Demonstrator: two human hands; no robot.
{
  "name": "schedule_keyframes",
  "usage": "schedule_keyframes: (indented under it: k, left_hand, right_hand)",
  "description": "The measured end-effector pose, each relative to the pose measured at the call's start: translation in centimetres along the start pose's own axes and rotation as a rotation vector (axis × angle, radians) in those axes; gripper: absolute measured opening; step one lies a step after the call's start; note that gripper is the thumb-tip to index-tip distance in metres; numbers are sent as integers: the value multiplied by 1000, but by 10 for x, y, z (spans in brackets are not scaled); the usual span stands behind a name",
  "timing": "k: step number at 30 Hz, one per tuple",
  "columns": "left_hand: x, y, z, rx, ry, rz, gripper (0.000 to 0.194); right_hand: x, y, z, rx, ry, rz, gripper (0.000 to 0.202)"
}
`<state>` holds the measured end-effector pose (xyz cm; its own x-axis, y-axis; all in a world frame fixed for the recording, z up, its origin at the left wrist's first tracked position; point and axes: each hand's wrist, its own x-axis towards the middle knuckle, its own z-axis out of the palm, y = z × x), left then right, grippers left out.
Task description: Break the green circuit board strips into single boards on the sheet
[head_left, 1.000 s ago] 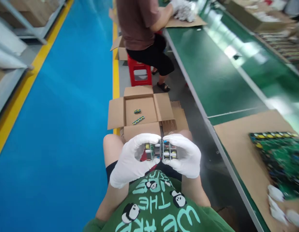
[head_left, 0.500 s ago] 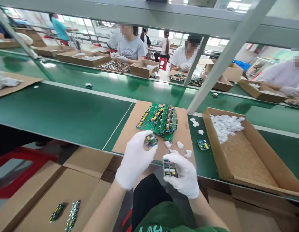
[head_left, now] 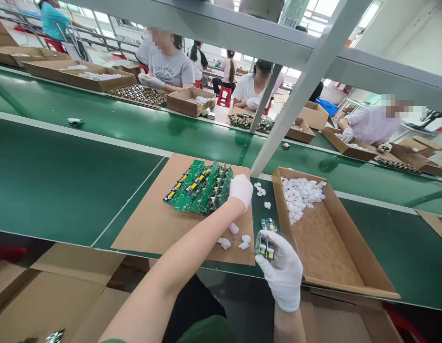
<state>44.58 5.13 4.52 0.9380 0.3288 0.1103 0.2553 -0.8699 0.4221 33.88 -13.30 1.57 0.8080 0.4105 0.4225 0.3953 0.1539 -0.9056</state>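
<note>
My left hand [head_left: 241, 191], in a white glove, reaches forward to the right edge of several green circuit board panels [head_left: 199, 193] with yellow components. Its fingers are turned away from view, so any grip there is hidden. Closer to me, my gloved right hand [head_left: 284, 272] is closed around small circuit boards [head_left: 265, 247] standing on edge, with yellow parts showing. Just beyond it, another small circuit board [head_left: 268, 224] lies on the green bench. The panels rest on a cardboard sheet [head_left: 149, 233], and crumpled white pieces [head_left: 234, 228] lie on its near right part.
A cardboard box [head_left: 346, 267] with a heap of small white pieces [head_left: 301, 195] stands at the right. A slanted grey post [head_left: 278, 119] rises behind the bench. Co-workers sit across the green belt [head_left: 142, 128], which carries small boards [head_left: 75, 122].
My left hand has moved from near my right hand to the panels' right edge, and its small board is out of sight. The view has swung right; my right hand still grips its boards.
</note>
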Motion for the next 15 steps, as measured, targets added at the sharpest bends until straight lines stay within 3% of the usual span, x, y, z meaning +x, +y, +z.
schedule_keyframes:
  k: [3,7,8,10,12,15]
  left_hand:
    - [-1,-4,1,85,8,-48,30]
    - [-39,-12,-29,53,79,49,44]
    - [-56,-15,-37,3,106,90,41]
    - [-92,-23,-43,-424,209,133,36]
    - [-127,-34,-36,-754,211,20,38]
    - [-168,-50,-10,-817,396,-109,35]
  right_hand:
    - [5,11,-2,-28,103,50,38]
    - [4,21,-1,-68,71,111,43]
    - [4,22,1,-80,56,103,44]
    - [5,23,8,-109,26,73,44]
    - [9,27,21,-189,-2,35,43]
    - [15,41,43,-425,-56,-150,41]
